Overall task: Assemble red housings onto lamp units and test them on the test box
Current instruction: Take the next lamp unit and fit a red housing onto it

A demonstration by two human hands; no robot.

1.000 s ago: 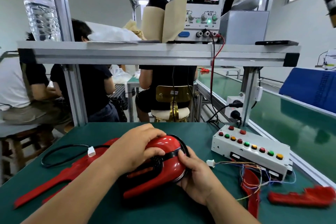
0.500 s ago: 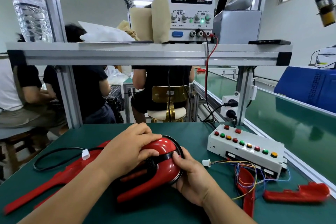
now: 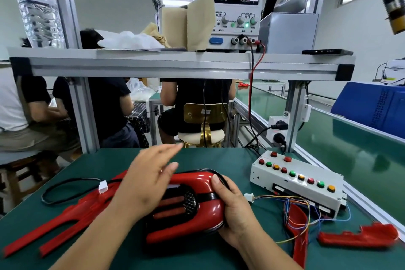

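Observation:
A glossy red housing (image 3: 197,184) sits over a black lamp unit (image 3: 175,206) on the green table in front of me. My right hand (image 3: 232,208) grips its right end, thumb on top. My left hand (image 3: 149,182) hovers just above the housing's left part with fingers straight and spread, holding nothing. The lamp's black cable with a white plug (image 3: 102,187) trails off to the left. The white test box (image 3: 298,184) with coloured buttons stands to the right, its loose wires ending in a white connector (image 3: 249,197) near my right hand.
More red housings lie on the table: one at the left (image 3: 65,221), two at the right (image 3: 298,226) (image 3: 357,237). A DC power supply (image 3: 234,9) reading 12 V stands on the shelf above. A conveyor runs along the right. People sit behind the bench.
My left hand has lifted off the top of the red housing and opened its fingers. My right hand still holds the housing's right end.

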